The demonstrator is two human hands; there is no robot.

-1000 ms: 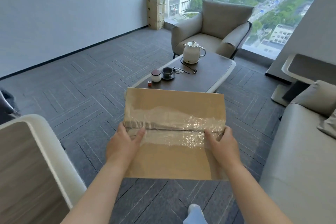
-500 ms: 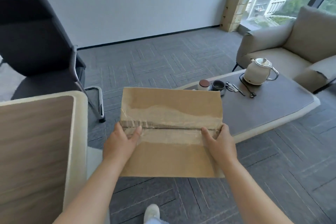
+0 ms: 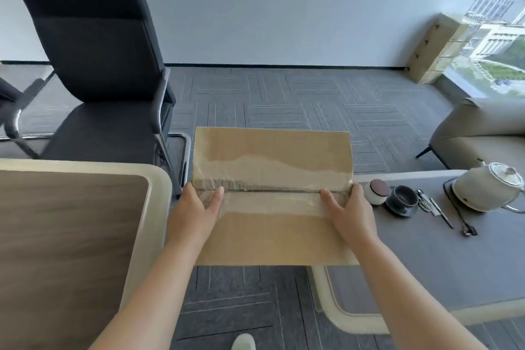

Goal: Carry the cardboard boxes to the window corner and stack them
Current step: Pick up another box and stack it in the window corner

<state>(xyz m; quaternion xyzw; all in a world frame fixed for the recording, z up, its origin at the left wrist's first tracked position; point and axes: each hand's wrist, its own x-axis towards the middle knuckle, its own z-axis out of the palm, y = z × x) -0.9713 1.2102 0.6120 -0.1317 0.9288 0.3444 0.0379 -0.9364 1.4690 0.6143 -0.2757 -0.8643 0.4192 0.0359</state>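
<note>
I hold a flat brown cardboard box in front of me, its top seam sealed with clear tape. My left hand grips its left side, thumb lying on the taped seam. My right hand grips its right side the same way. The box hangs above the carpet, between two tables. A stack of cardboard boxes stands at the far right, in the corner where the wall meets the window.
A wood-topped table is at my left, a black office chair behind it. A grey low table at my right carries a white kettle, a dark cup, a small jar and pens. A beige armchair stands beyond.
The view has swung left: the boxes in the window corner and the armchair slid to the right edge, and the black chair came fully into view. Both hands keep the same hold on the box.
</note>
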